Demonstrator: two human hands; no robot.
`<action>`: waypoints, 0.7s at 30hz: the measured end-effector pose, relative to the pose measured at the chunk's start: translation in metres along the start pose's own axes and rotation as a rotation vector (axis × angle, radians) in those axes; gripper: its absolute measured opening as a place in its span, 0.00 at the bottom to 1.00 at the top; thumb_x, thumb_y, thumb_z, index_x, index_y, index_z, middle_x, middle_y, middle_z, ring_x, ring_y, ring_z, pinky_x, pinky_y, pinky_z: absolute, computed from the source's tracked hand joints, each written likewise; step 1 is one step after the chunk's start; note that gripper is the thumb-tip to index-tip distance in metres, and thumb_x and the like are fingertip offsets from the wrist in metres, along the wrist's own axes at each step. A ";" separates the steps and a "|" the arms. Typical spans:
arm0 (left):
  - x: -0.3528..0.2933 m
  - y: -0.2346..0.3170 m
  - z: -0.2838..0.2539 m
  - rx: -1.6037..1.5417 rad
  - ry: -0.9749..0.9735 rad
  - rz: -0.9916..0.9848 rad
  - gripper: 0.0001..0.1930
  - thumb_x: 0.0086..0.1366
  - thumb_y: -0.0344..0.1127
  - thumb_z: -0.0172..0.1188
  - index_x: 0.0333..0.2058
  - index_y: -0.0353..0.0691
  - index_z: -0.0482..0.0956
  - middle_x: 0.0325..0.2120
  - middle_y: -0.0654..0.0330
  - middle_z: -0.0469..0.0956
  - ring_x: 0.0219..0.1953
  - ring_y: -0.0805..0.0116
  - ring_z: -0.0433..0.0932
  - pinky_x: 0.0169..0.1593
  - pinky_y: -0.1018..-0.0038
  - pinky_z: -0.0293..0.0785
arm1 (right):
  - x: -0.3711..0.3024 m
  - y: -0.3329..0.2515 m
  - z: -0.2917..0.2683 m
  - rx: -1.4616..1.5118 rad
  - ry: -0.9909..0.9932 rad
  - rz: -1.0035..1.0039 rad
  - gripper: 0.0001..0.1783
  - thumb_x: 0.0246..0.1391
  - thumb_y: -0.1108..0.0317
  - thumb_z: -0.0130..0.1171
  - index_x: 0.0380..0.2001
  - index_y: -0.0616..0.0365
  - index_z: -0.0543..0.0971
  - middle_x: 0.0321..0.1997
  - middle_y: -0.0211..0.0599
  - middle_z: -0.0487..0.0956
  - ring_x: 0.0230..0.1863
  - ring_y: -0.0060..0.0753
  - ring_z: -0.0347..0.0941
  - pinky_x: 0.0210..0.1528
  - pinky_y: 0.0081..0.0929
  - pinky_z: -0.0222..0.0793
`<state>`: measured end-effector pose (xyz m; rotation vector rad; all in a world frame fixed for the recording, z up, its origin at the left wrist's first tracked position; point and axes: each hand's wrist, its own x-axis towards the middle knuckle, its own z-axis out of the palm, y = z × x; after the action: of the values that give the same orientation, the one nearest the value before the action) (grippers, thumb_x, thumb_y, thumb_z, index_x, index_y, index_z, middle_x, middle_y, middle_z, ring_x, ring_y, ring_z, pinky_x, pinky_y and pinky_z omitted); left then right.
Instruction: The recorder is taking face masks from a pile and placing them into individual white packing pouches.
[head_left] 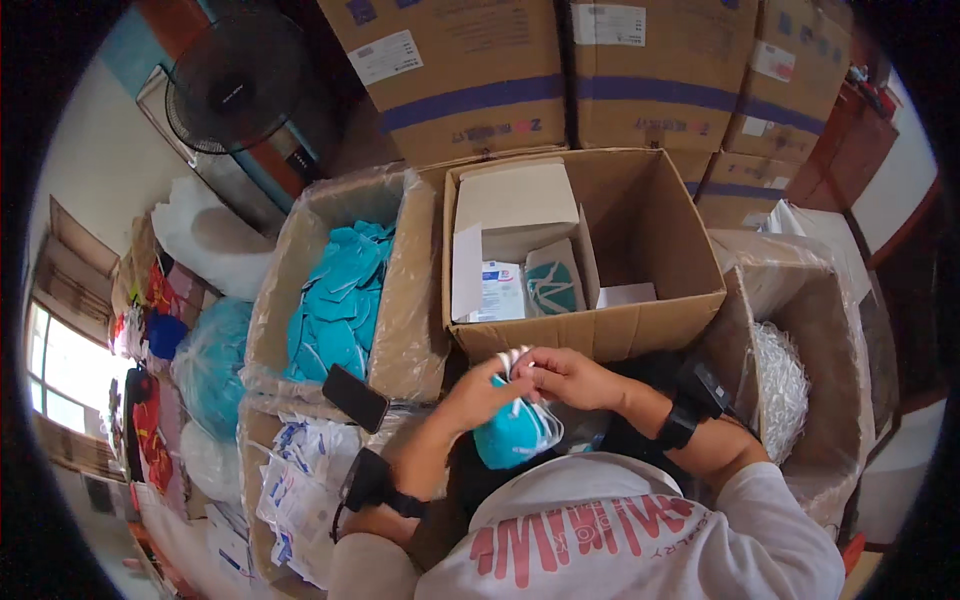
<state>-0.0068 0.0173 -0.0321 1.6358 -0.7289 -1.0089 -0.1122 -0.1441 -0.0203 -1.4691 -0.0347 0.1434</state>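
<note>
A teal face mask (pixel 508 437) with white elastic straps hangs low in front of me, just before the open carton. My left hand (pixel 487 392) is closed on its upper part, with white strap looped over the fingers. My right hand (pixel 568 377) meets it from the right, its thumb and fingers pinched together at the straps. More strap dangles along the mask's right side. The fingertips overlap, so which strand each one grips is hard to make out.
A carton (pixel 590 333) ahead holds a white box (pixel 515 195) with packets and teal pieces. Teal mask pieces (pixel 335 300) fill a lined box at left; printed white packets (pixel 305 480) lie below it. A phone (pixel 355 398) rests between them. White straps (pixel 780 395) fill the right box.
</note>
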 end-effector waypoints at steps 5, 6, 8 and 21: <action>0.004 -0.003 0.016 -0.018 -0.189 -0.093 0.16 0.60 0.41 0.54 0.39 0.34 0.74 0.29 0.64 0.75 0.31 0.79 0.71 0.35 0.81 0.68 | -0.006 0.002 -0.001 -0.147 0.183 -0.064 0.11 0.58 0.64 0.45 0.34 0.61 0.73 0.23 0.26 0.71 0.25 0.17 0.65 0.28 0.16 0.64; 0.004 -0.008 0.016 -0.023 -0.189 -0.110 0.16 0.60 0.41 0.54 0.40 0.34 0.73 0.29 0.65 0.75 0.31 0.80 0.70 0.35 0.81 0.67 | -0.007 0.001 -0.001 -0.177 0.210 -0.039 0.11 0.58 0.64 0.45 0.34 0.61 0.73 0.23 0.26 0.71 0.24 0.17 0.65 0.28 0.16 0.63; 0.002 -0.007 0.017 -0.086 -0.166 -0.094 0.16 0.61 0.41 0.53 0.40 0.35 0.73 0.30 0.65 0.74 0.31 0.80 0.70 0.35 0.81 0.67 | -0.007 0.010 -0.001 -0.109 0.245 -0.054 0.11 0.58 0.64 0.46 0.34 0.61 0.73 0.22 0.27 0.71 0.23 0.16 0.65 0.26 0.16 0.63; -0.013 -0.003 -0.003 0.219 -0.020 -0.034 0.16 0.61 0.47 0.49 0.32 0.40 0.77 0.23 0.63 0.76 0.27 0.70 0.73 0.32 0.72 0.67 | -0.012 0.016 0.014 0.340 0.232 0.188 0.08 0.58 0.64 0.46 0.36 0.56 0.68 0.29 0.28 0.73 0.26 0.15 0.64 0.28 0.12 0.62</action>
<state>-0.0103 0.0303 -0.0312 1.8342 -0.8513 -0.9983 -0.1267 -0.1303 -0.0337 -1.1397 0.3037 0.1237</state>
